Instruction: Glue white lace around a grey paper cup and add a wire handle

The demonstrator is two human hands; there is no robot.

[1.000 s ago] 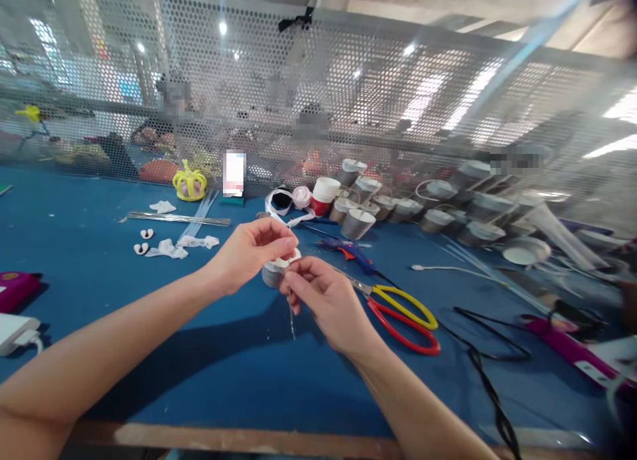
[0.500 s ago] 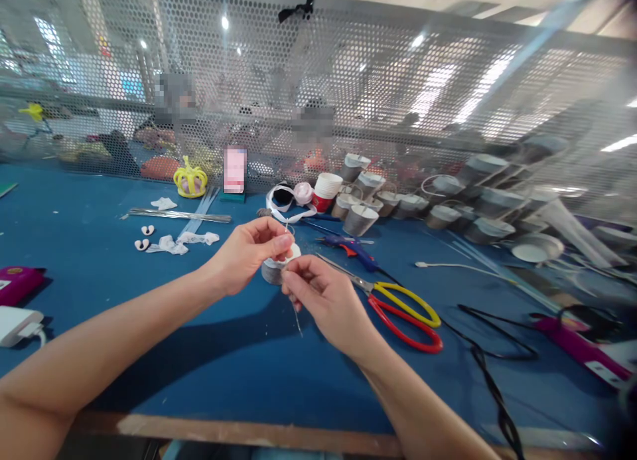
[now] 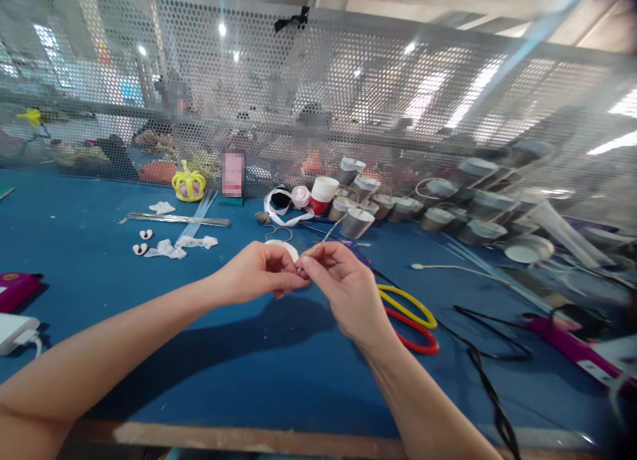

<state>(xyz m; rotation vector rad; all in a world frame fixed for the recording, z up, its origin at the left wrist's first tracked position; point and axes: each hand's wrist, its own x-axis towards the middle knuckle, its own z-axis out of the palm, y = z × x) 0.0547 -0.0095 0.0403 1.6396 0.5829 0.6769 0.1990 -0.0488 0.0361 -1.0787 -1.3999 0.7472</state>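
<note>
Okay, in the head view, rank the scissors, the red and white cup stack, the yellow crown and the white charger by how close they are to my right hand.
From the right hand:
1. Scissors, just right of the wrist.
2. Red and white cup stack, behind the hand.
3. Yellow crown, far back left.
4. White charger, at the left edge.

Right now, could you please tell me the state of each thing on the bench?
Left hand: closed around a small cup.
Right hand: pinching a thin wire.
Scissors: lying flat, partly behind the right hand.
Grey cups: tipped over in a heap.
Yellow crown: upright.
</note>
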